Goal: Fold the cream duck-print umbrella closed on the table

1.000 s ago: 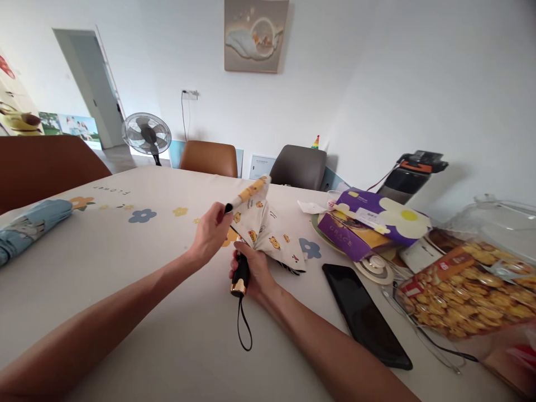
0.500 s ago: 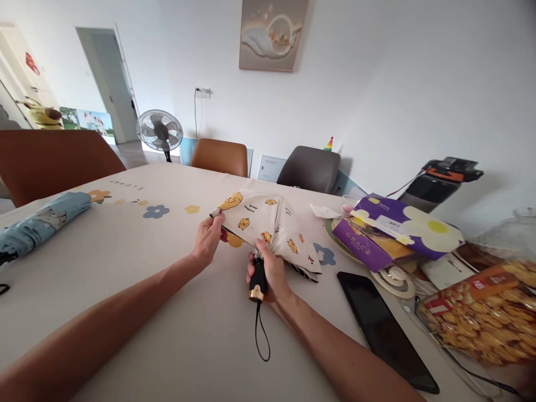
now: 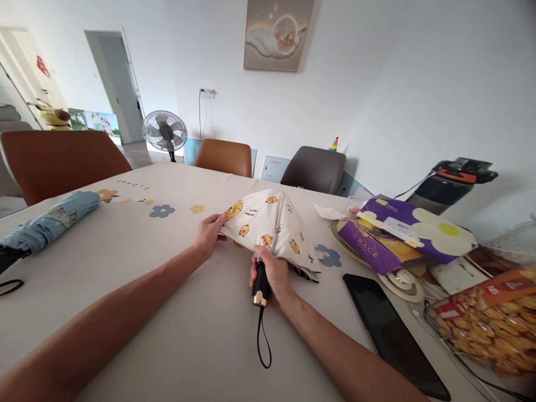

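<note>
Gripping, right hand (image 3: 275,274): wrapped round the black handle (image 3: 260,283), just below the canopy (image 3: 251,223).
Pinching, left hand (image 3: 209,233): canopy edge held between thumb and fingers, at nine o'clock.
Duck-print umbrella (image 3: 287,234): central, canopy loosely gathered; wrist strap (image 3: 261,317) at six o'clock.
White tabletop (image 3: 201,335): blue umbrella (image 3: 54,222), nine o'clock; purple box (image 3: 364,245), three; phone (image 3: 393,332), four.
</note>
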Demonstrator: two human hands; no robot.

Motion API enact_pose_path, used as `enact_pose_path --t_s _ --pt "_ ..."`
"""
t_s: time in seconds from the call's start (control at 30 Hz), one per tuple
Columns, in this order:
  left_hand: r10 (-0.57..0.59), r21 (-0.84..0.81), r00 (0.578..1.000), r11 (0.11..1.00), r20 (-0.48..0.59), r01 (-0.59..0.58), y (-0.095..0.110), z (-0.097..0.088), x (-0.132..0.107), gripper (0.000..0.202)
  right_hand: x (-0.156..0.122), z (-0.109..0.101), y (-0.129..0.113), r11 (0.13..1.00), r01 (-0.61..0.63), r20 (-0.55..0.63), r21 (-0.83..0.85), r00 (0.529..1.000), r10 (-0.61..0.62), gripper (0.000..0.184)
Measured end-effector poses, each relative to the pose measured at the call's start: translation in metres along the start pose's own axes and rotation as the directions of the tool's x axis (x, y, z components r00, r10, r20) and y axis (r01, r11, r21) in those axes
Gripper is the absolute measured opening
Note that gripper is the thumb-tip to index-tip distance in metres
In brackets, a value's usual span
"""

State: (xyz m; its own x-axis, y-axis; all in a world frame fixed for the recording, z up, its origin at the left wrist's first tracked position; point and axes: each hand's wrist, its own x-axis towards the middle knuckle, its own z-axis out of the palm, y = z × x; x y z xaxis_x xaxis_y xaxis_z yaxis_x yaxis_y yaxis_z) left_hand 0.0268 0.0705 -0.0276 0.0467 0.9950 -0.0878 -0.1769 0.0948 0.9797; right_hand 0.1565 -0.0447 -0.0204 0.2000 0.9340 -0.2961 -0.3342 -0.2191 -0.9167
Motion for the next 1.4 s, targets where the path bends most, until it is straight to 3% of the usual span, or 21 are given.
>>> enact_pose_path --t_s 0.33,0.53,0.67,0.9,1.03,1.17,1.23,1.33,1.4 --pt "0.035 0.202 0.999 0.979 0.032 -0.041 -0.004 -0.001 0.002 0.04 0.0 0.001 -0.002 1.0 -0.018 -0.064 0.007 0.998 0.019 0.03" --pt "0.139 0.425 0.99 0.895 0.018 -0.134 -0.011 -0.004 0.006 0.031 -0.001 0.002 -0.005 1.0 -0.023 -0.116 0.002 0.993 0.023 0.028" --pt "0.237 0.643 0.971 0.737 0.043 -0.209 -0.013 -0.006 0.009 0.027 0.003 -0.001 -0.006 0.997 -0.029 -0.087 0.067 0.996 0.035 0.028" --pt "0.232 0.9 0.965 0.384 0.125 -0.208 -0.009 -0.002 0.002 0.029 0.012 -0.006 -0.002 0.972 -0.026 -0.077 0.234 0.996 0.045 0.021" --pt "0.212 0.947 0.951 0.185 0.223 -0.263 -0.01 -0.002 -0.002 0.03 0.008 -0.004 -0.003 0.984 -0.046 -0.062 0.173 0.996 0.057 0.024" --pt "0.276 0.918 0.885 0.027 0.375 -0.397 -0.002 -0.003 -0.005 0.025 0.004 -0.002 -0.002 0.994 -0.067 -0.037 0.091 0.997 0.07 0.025" --pt "0.378 0.877 0.83 0.085 0.41 -0.472 0.007 0.0 -0.01 0.028 0.003 -0.001 0.0 0.995 -0.055 -0.041 0.089 0.997 0.058 0.025" --pt "0.51 0.701 0.747 0.336 0.426 -0.629 0.017 0.014 -0.024 0.032 0.003 -0.001 0.001 0.994 -0.052 -0.063 0.101 0.996 0.059 0.025" --pt "0.512 0.536 0.714 0.474 0.477 -0.698 0.018 0.029 -0.034 0.031 0.003 0.0 0.002 0.993 -0.048 -0.051 0.11 0.997 0.054 0.025"
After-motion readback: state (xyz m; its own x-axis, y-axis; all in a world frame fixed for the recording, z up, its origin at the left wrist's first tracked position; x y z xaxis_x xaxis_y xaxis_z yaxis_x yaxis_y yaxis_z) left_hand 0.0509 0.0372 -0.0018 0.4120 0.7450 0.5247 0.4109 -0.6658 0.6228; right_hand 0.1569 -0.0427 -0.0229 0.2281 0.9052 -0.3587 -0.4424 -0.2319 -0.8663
